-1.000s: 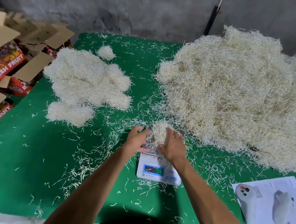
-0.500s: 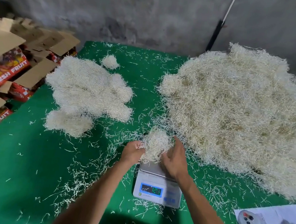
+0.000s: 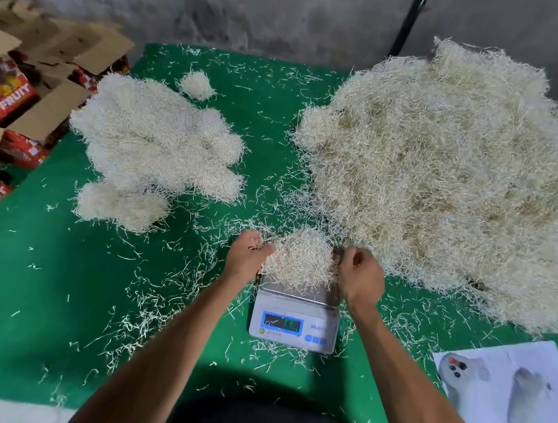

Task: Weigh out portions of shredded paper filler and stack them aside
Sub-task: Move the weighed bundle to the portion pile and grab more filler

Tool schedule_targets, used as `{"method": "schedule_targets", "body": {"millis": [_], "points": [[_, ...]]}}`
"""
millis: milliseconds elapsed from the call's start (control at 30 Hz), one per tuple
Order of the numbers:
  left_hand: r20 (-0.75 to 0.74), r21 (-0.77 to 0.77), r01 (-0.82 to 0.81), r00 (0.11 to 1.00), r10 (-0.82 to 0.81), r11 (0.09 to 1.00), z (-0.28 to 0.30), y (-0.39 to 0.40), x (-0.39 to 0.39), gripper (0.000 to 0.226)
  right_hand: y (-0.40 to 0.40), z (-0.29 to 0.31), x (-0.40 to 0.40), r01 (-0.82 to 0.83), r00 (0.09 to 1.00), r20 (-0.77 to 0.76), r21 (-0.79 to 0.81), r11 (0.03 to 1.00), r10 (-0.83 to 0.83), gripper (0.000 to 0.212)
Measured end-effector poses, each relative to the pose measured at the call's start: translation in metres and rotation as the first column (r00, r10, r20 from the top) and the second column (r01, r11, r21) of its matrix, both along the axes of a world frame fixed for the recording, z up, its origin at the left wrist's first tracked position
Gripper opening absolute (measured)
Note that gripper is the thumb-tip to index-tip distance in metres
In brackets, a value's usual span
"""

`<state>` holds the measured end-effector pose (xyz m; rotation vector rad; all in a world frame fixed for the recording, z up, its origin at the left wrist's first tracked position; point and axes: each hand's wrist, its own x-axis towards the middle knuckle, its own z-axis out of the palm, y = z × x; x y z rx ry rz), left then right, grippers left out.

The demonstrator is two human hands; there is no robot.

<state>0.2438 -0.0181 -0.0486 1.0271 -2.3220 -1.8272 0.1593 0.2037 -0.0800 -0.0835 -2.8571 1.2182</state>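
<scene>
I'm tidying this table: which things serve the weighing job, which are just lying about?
Job: small white digital scale; clump of shredded paper on it; big loose heap; weighed cream portions; left hand; right hand.

Lying about: printed white sheet; red fruit cartons.
</scene>
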Motion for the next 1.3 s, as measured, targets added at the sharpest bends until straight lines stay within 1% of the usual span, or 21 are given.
{"method": "schedule_targets", "body": {"millis": [100, 233, 333, 433, 533, 567, 600, 667, 767, 800, 867, 967, 1000, 1067, 1100, 1200, 1233, 1300], "points": [[-0.031, 0.053, -0.047, 0.998, 0.049, 0.997, -0.002, 0.002, 0.010, 0.052, 0.004, 0.002, -0.004, 0.051, 0.999, 0.002, -0.018, 0.999, -0.051, 0.029], [-0.051, 0.042, -0.128, 0.990, 0.130, 0.991, -0.006, 0.007, 0.019, 0.047, 0.002, 0.001, -0.003, 0.005, 0.999, 0.033, -0.058, 0.998, -0.003, 0.029], [-0.051, 0.075, -0.143, 0.988, 0.147, 0.987, -0.007, 0.006, 0.025, 0.049, -0.001, 0.003, 0.000, -0.018, 1.000, 0.024, -0.074, 0.997, 0.020, 0.027], [-0.048, 0.077, -0.150, 0.987, 0.153, 0.986, -0.005, 0.003, 0.027, 0.051, -0.004, 0.005, 0.003, -0.010, 0.999, 0.035, -0.075, 0.997, 0.013, 0.023], [-0.059, 0.102, -0.201, 0.976, 0.208, 0.974, -0.005, 0.002, 0.027, 0.053, -0.005, 0.005, 0.005, -0.015, 0.999, 0.043, -0.073, 0.997, 0.018, 0.018], [-0.056, 0.114, -0.213, 0.974, 0.220, 0.970, -0.004, 0.001, 0.026, 0.051, -0.006, 0.005, 0.005, -0.017, 0.999, 0.042, -0.077, 0.997, 0.021, 0.018], [-0.056, 0.123, -0.214, 0.973, 0.222, 0.969, -0.005, 0.000, 0.025, 0.044, -0.006, 0.005, 0.004, -0.019, 0.999, 0.041, -0.084, 0.996, 0.022, 0.019], [-0.060, 0.135, -0.213, 0.973, 0.222, 0.968, -0.007, -0.001, 0.024, 0.023, -0.006, 0.006, 0.003, -0.019, 0.999, 0.047, -0.096, 0.995, 0.023, 0.020], [-0.049, 0.154, -0.225, 0.971, 0.235, 0.962, -0.006, -0.001, 0.021, 0.019, -0.007, 0.007, -0.001, -0.014, 0.999, 0.036, -0.108, 0.994, 0.018, 0.023], [-0.049, 0.163, -0.224, 0.971, 0.235, 0.961, -0.007, -0.002, 0.020, 0.021, -0.008, 0.007, -0.002, -0.014, 0.999, 0.032, -0.124, 0.992, 0.019, 0.023], [-0.032, 0.165, -0.218, 0.974, 0.226, 0.962, -0.010, -0.001, 0.016, 0.034, -0.010, 0.008, -0.003, -0.019, 0.999, 0.032, -0.186, 0.982, 0.026, 0.021], [0.008, 0.172, -0.224, 0.974, 0.226, 0.959, -0.013, 0.003, 0.011, 0.052, -0.017, 0.011, 0.001, -0.058, 0.998, 0.015, -0.294, 0.954, 0.065, 0.011], [0.030, 0.188, -0.235, 0.972, 0.234, 0.954, -0.012, 0.005, 0.010, 0.055, -0.021, 0.012, 0.003, -0.078, 0.997, 0.002, -0.319, 0.945, 0.083, 0.011], [0.066, 0.211, -0.245, 0.969, 0.237, 0.946, -0.012, 0.010, 0.007, 0.056, -0.028, 0.010, 0.007, -0.106, 0.994, -0.001, -0.344, 0.933, 0.113, 0.014], [0.075, 0.219, -0.248, 0.969, 0.237, 0.944, -0.012, 0.012, 0.005, 0.057, -0.031, 0.008, 0.009, -0.112, 0.992, 0.015, -0.350, 0.930, 0.125, 0.020], [0.108, 0.223, -0.206, 0.977, 0.186, 0.953, -0.013, 0.022, 0.000, 0.065, -0.044, 0.010, 0.019, -0.147, 0.975, 0.101, -0.367, 0.919, 0.197, 0.051], [0.121, 0.220, -0.178, 0.981, 0.154, 0.959, -0.013, 0.026, -0.001, 0.069, -0.048, 0.013, 0.023, -0.179, 0.965, 0.118, -0.355, 0.918, 0.234, 0.059], [0.130, 0.214, -0.122, 0.987, 0.095, 0.969, -0.011, 0.034, -0.003, 0.078, -0.059, 0.020, 0.033, -0.277, 0.932, 0.142, -0.316, 0.907, 0.334, 0.068]]}}
